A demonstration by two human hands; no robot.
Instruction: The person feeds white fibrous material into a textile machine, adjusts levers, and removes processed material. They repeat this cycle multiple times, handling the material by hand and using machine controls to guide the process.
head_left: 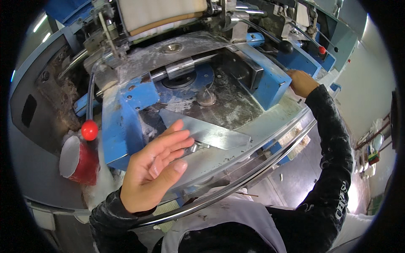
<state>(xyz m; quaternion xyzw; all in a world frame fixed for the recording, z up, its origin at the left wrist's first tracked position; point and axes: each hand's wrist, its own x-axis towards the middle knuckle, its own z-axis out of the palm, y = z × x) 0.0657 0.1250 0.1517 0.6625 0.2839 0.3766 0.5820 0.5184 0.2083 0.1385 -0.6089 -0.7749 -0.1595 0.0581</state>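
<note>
My left hand (156,168) is open, palm up, its fingers stretched toward a flat, shiny metal plate (206,131) with slanted ends. The plate lies over the front of the machine bed (236,97); the fingertips overlap its near edge in the picture, and I cannot tell whether they touch it. At the right, my right hand (301,83) is curled beside the outer face of a blue machine block (272,82). Its fingertips and whatever they grip are out of sight.
A lever with a red ball knob (89,130) stands at the left, above a red container (84,164) with a white inside. A curved chrome rail (236,183) runs along the front. A pale roller (162,17) sits at the back, near a black-knobbed lever (285,47).
</note>
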